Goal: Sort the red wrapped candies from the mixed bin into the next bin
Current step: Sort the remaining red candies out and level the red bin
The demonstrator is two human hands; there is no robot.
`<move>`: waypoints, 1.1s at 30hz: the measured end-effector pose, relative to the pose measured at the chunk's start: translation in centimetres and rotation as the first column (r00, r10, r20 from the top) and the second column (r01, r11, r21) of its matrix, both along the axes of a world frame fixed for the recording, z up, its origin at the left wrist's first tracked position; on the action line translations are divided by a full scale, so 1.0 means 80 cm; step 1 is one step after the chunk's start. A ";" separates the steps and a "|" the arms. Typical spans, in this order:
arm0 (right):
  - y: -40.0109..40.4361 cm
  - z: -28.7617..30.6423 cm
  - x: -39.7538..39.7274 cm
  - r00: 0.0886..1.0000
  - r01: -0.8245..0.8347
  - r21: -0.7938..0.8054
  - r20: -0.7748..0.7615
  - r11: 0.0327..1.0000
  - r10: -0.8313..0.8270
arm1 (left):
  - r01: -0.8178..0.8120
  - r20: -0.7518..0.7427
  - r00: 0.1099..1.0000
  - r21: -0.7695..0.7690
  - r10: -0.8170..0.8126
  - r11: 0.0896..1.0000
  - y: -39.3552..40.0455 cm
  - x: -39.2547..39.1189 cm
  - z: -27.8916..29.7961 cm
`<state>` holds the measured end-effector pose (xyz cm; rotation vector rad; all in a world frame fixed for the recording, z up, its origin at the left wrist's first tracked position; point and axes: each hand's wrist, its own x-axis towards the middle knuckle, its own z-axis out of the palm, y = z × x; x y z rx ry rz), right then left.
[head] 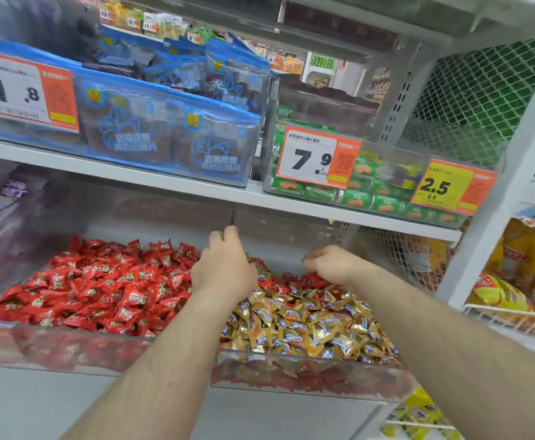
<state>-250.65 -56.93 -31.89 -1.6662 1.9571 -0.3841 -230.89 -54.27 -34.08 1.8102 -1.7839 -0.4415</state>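
Observation:
Two clear bins sit side by side on the lower shelf. The left bin [69, 347] is heaped with red wrapped candies [101, 287]. The right mixed bin [307, 373] holds gold-and-blue wrapped candies [310, 325], with some red candies [304, 281] at its back. My left hand [224, 265] hovers over the divide between the bins, fingers curled; a bit of wrapper peeks from beneath it. My right hand [329, 262] is over the back of the mixed bin, fingers bunched downward among the red pieces. What either hand holds is hidden.
The shelf above [196, 182] hangs low over the bins, carrying blue snack packs [164, 134] and a clear box of green packets [370, 192] with price tags. A white upright post [494, 217] and wire baskets of yellow bags [520, 281] stand to the right.

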 end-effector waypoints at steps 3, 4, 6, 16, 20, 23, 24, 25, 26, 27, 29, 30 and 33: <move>-0.042 -0.012 0.011 0.974 -0.121 0.102 -0.181 0.987 0.139 | -0.062 0.042 0.997 -0.034 0.063 0.998 -0.003 -0.002 -0.005; -0.054 -0.019 0.012 0.955 -0.141 0.133 -0.242 0.981 0.170 | -0.070 0.055 0.996 -0.046 0.072 0.997 -0.004 -0.002 -0.006; -0.072 -0.034 0.008 0.915 -0.141 0.193 -0.350 0.971 0.202 | -0.071 0.076 0.994 -0.064 0.076 0.995 -0.004 -0.002 -0.008; -0.089 -0.053 0.029 0.986 -0.039 0.338 -0.138 0.940 0.090 | -0.069 0.066 0.995 -0.086 0.075 0.994 -0.005 0.001 -0.011; -0.084 -0.049 0.053 0.983 -0.144 0.402 -0.047 0.904 0.178 | -0.056 0.053 0.997 -0.102 0.062 0.993 -0.003 0.003 -0.011; -0.076 -0.050 0.058 0.972 -0.199 0.390 -0.039 0.899 0.232 | -0.046 0.041 0.998 -0.104 0.051 0.994 -0.001 0.003 -0.009; -0.072 -0.050 0.059 0.964 -0.229 0.381 -0.041 0.896 0.264 | -0.045 0.042 0.998 -0.099 0.049 0.994 -0.001 0.002 -0.009; -0.068 -0.051 0.057 0.955 -0.252 0.351 -0.059 0.902 0.290 | -0.043 0.044 0.998 -0.090 0.047 0.995 -0.001 0.002 -0.008; -0.063 -0.051 0.054 0.946 -0.273 0.304 -0.086 0.913 0.312 | -0.041 0.045 0.998 -0.082 0.045 0.996 0.000 0.002 -0.008; -0.057 -0.049 0.050 0.937 -0.289 0.256 -0.121 0.923 0.327 | -0.039 0.049 0.998 -0.075 0.043 0.996 -0.001 0.002 -0.007; -0.039 -0.043 0.043 0.924 -0.316 0.165 -0.168 0.934 0.343 | -0.035 0.056 0.998 -0.073 0.039 0.997 -0.001 0.002 -0.006; -0.030 -0.040 0.038 0.919 -0.336 0.129 -0.173 0.933 0.355 | -0.032 0.055 0.998 -0.081 0.036 0.996 -0.001 0.001 -0.006; 0.000 -0.029 0.026 0.895 -0.395 0.033 -0.213 0.918 0.393 | -0.001 0.089 0.996 -0.193 0.019 0.981 -0.001 0.000 -0.005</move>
